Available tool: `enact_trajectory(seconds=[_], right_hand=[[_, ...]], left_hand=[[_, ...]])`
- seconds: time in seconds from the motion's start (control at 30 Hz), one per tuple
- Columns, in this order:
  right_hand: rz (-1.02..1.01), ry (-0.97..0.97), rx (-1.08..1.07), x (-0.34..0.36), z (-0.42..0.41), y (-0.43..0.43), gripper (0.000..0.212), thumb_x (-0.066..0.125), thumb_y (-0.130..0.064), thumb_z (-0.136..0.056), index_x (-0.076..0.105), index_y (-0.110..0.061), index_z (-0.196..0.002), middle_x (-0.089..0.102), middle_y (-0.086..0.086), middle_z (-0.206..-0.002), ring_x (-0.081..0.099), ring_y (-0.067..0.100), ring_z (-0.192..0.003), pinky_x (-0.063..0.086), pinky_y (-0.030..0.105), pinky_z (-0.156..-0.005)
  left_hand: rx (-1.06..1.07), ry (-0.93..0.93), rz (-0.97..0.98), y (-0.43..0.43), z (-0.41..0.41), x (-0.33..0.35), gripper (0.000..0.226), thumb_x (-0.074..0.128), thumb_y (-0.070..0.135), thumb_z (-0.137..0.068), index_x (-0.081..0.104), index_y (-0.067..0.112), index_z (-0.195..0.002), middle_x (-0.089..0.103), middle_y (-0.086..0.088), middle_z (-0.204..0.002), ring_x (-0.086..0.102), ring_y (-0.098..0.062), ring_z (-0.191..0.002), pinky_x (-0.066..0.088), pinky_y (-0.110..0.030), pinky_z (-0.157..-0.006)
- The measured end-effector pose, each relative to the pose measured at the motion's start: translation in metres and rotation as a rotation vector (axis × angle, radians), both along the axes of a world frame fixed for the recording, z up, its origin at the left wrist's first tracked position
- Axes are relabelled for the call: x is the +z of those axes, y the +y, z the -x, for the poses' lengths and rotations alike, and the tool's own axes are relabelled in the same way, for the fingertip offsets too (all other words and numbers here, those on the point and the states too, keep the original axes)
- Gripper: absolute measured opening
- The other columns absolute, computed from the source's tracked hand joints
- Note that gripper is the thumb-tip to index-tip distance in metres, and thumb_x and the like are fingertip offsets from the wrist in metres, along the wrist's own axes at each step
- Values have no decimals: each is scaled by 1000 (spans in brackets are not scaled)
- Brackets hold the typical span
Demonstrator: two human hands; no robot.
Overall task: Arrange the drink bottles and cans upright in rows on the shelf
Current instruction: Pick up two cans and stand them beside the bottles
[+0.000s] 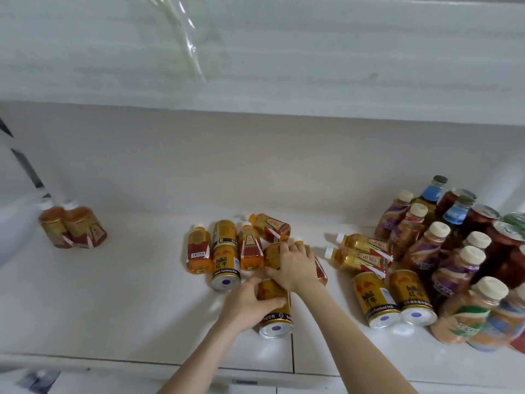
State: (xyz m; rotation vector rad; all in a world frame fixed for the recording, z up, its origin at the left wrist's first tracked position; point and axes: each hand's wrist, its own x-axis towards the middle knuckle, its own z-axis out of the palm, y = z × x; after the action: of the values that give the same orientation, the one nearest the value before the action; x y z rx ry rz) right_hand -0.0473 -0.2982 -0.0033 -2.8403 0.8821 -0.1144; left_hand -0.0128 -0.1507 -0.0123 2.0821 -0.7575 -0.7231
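Gripping a gold cylindrical metal drink can (275,308) lying on the white shelf (113,294), the left hand (250,302) is closed around it. The right hand (295,265) rests spread over another gold can (272,255) beside small amber plastic tea bottles (250,248).

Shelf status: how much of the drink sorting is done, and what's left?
Done: two tea bottles upright at far left, plus the upright block at right. In hand: left hand grips a lying gold can; right hand rests on another. Left: the lying centre bottles and cans, and the lying pairs right of centre.
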Motion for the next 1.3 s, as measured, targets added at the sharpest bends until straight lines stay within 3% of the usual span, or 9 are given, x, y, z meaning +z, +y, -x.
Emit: enact_trajectory(seconds=[0.2, 0.37, 0.57, 0.67, 0.8, 0.9, 1.0, 1.13, 1.3], right_hand=[[-3, -37, -118, -2, -19, 2, 86, 60, -62, -72, 36, -7, -134, 50, 17, -136, 38, 37, -130, 18, 53, -114], [-18, -214, -167, -4, -10, 8, 83, 63, -65, -68, 45, -9, -126, 58, 12, -123, 46, 33, -122, 28, 47, -111], [-226, -508, -160, 0, 19, 27, 82, 73, -44, -68, 38, -15, -136, 54, 3, -121, 53, 24, -112, 52, 37, -78], [-304, -595, -154, -1, 37, 36, 89, 78, -36, -69, 32, -16, -143, 47, 2, -133, 45, 21, -123, 48, 34, -86], [-361, -630, -156, -11, 65, 41, 92, 84, -26, -66, 36, -9, -142, 41, 8, -138, 36, 20, -129, 31, 20, -95], [-410, -668, -188, -23, 83, 45, 88, 87, -25, -61, 44, -8, -136, 44, 7, -129, 43, 20, -122, 35, 21, -97], [-438, -700, -218, -32, 98, 48, 77, 90, -26, -55, 53, -14, -122, 52, 4, -116, 54, 22, -108, 44, 26, -90], [-527, -713, -220, -31, 112, 50, 70, 89, -31, -56, 49, -34, -114, 64, -12, -101, 62, 9, -92, 50, 19, -76], [-515, -702, -240, -30, 119, 52, 78, 89, -31, -55, 49, -28, -121, 64, -11, -101, 61, 9, -91, 56, 36, -76]], left_hand=[[92, 62, 43, 19, -12, -5, 58, 75, 56, -63, 45, 44, -112, 60, 11, -111, 62, -11, -101, 55, -38, -89], [135, 49, 70, 32, -17, -3, 71, 76, 59, -59, 42, 40, -119, 59, 8, -113, 62, -12, -99, 56, -39, -86], [117, -34, 176, 45, -12, 1, 64, 82, 43, -65, 42, 43, -115, 61, 8, -109, 62, -7, -95, 56, -32, -82], [104, -8, 242, 50, -9, 0, 67, 85, 29, -65, 42, 48, -112, 60, 10, -111, 63, -6, -97, 57, -25, -77], [89, 10, 261, 54, -5, -3, 91, 89, 22, -60, 36, 41, -131, 56, 12, -115, 61, -2, -99, 54, -20, -79], [64, 5, 223, 57, -2, -8, 95, 89, 24, -55, 39, 34, -135, 57, 10, -117, 59, -4, -103, 50, -16, -80], [70, -40, 209, 59, 0, -11, 86, 86, 35, -47, 52, 29, -125, 58, 7, -120, 59, -6, -105, 53, -22, -84], [87, -30, 206, 63, 3, -13, 81, 89, 20, -50, 49, 33, -119, 59, 8, -116, 59, -9, -104, 54, -23, -82], [96, -52, 210, 66, 7, -17, 81, 90, 25, -47, 49, 38, -117, 63, 14, -111, 61, -8, -105, 56, -31, -86]])
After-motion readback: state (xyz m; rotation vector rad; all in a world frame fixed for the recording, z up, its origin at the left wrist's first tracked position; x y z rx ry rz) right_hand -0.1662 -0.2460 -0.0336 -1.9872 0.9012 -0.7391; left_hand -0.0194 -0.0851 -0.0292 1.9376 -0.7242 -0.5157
